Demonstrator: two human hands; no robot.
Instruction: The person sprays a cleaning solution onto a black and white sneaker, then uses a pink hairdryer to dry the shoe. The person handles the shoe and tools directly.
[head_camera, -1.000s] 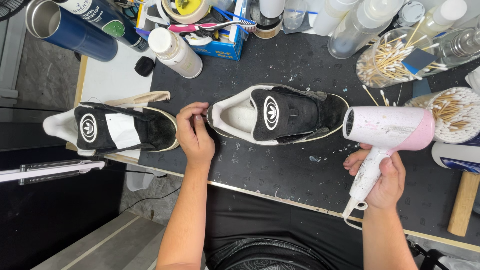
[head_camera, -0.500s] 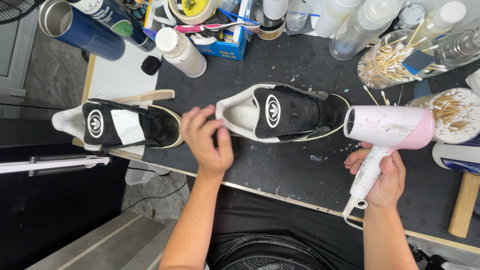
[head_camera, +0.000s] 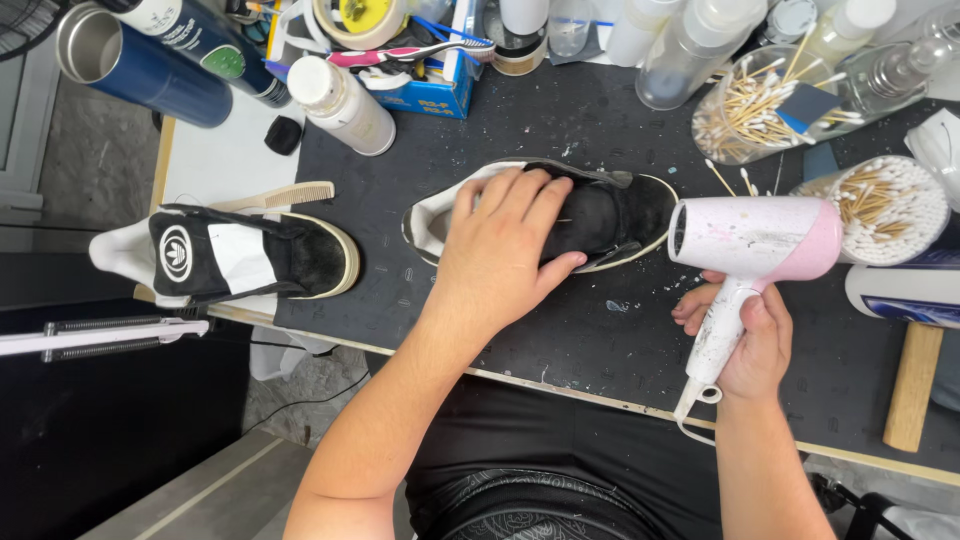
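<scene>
Black shoe (head_camera: 610, 215): lies on its sole in the middle of the table (head_camera: 560, 330), toe toward the hair dryer, white lining showing at the heel.
Left hand (head_camera: 505, 250): laid flat over the top of the black shoe, fingers spread and half curled, thumb along its near side; it presses on the shoe rather than closing round it.
Right hand (head_camera: 750, 335): closed round the handle of the hair dryer (head_camera: 755, 240), just right of the black shoe.
Hair dryer: white and pink, nozzle facing the toe of the black shoe, very near it; whether they touch cannot be told.
Second shoe (head_camera: 250, 255): left of the black shoe, well apart, at the table edge.
Comb (head_camera: 280, 195): just behind the second shoe.
Cotton swabs (head_camera: 885, 205): in a tub behind the hair dryer.
Spray cans (head_camera: 150, 60): far left, behind the second shoe.
</scene>
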